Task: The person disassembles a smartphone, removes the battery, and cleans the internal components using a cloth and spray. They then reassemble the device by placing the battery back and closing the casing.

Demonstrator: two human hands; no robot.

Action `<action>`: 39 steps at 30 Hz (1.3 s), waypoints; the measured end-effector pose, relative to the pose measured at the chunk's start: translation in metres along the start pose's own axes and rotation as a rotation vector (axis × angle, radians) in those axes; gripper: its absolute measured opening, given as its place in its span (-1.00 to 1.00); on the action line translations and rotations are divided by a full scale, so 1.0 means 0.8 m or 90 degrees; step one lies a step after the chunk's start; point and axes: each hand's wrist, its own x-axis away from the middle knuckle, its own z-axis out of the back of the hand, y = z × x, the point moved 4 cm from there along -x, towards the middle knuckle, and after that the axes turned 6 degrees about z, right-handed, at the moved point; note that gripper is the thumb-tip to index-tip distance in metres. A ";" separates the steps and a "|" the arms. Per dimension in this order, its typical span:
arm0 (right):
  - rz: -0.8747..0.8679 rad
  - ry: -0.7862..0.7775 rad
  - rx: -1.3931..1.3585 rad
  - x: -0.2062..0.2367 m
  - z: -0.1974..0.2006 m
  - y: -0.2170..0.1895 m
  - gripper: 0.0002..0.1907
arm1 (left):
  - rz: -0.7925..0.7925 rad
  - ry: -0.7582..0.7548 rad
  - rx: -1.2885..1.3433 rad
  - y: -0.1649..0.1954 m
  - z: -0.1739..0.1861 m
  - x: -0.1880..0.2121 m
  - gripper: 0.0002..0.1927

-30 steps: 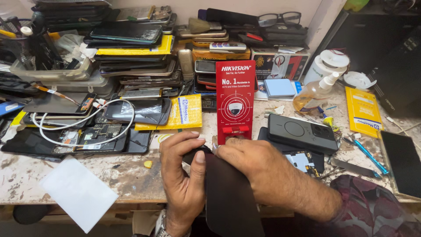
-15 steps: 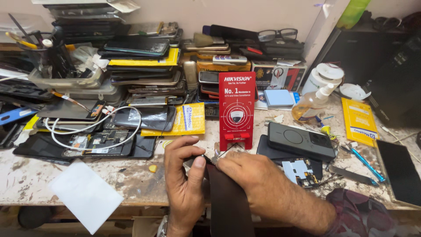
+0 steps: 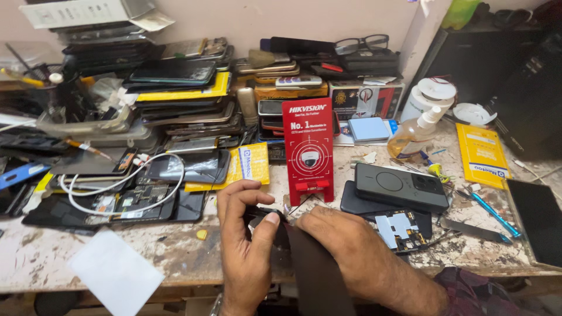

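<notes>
Dark flat phone part lies at the tabletop edge, pinched at its top by the left hand, thumb pressing; the right hand clamps it beside, steadying it below the red card stand.

Red card stand, white cable, spray bottle, spectacles, stacked phones on a cluttered bench.

Both hands together, fingers curled, pinching.
</notes>
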 end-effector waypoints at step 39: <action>-0.059 -0.014 -0.015 0.022 -0.035 -0.002 -0.60 | 0.048 -0.020 0.064 0.000 0.003 -0.007 -0.67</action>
